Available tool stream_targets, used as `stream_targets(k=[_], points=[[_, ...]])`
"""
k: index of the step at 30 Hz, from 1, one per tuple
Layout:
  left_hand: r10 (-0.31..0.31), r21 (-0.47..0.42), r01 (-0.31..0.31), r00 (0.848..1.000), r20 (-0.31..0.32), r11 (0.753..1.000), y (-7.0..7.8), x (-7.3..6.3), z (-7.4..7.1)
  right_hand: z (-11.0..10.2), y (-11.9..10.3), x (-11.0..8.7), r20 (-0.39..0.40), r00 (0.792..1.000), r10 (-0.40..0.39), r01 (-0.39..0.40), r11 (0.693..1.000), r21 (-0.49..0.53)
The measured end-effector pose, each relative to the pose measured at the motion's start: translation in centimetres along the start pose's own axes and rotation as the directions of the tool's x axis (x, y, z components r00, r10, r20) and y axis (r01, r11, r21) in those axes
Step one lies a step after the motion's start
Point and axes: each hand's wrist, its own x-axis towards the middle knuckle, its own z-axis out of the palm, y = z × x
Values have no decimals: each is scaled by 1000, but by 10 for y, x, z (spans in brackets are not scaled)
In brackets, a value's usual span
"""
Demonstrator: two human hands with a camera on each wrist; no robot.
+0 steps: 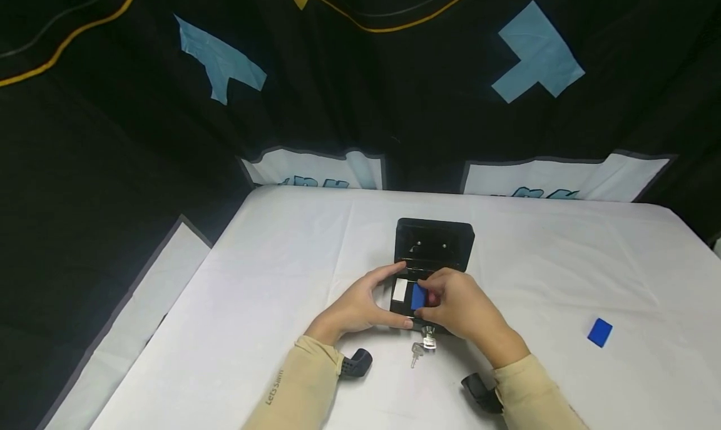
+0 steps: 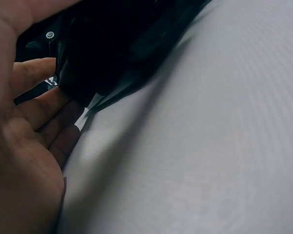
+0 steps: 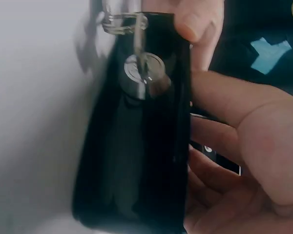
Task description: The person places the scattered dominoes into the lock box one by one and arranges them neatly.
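A small black cash box (image 1: pixel 434 243) stands on the white table with its lid raised. My left hand (image 1: pixel 357 302) grips the box's left side, thumb on the front edge and fingers toward the hinge. With thumb and fingers, my right hand (image 1: pixel 460 302) pinches a flat blue block (image 1: pixel 418 296) inside the box. Left of that block lies a white block (image 1: pixel 400 290). Keys (image 1: pixel 417 351) hang from the round lock (image 3: pixel 144 68) on the front face. The right part of the box's inside is hidden by my right hand.
Another blue block (image 1: pixel 599 332) lies apart on the white tablecloth (image 1: pixel 563 261), to the right. A black curtain (image 1: pixel 360 92) with light-blue patches hangs behind the table. Dark wrist devices (image 1: pixel 356 363) stick out below both sleeves.
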Motion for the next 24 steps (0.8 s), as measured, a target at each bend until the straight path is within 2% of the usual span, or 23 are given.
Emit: stream_targets(k=[2,10,24], points=[[2,-2,-2,1000,2,1000,0,0,0,3,-2,2,3,1000,0,0,1000,-24],[12,2,-12,1000,0,1000,-2,0,0,16,-12,10,29,996,88,-83,987,-136],[33,8,-33,999,5,999,-2,0,-1,23,-10,16,-33,999,26,-32,982,-189]])
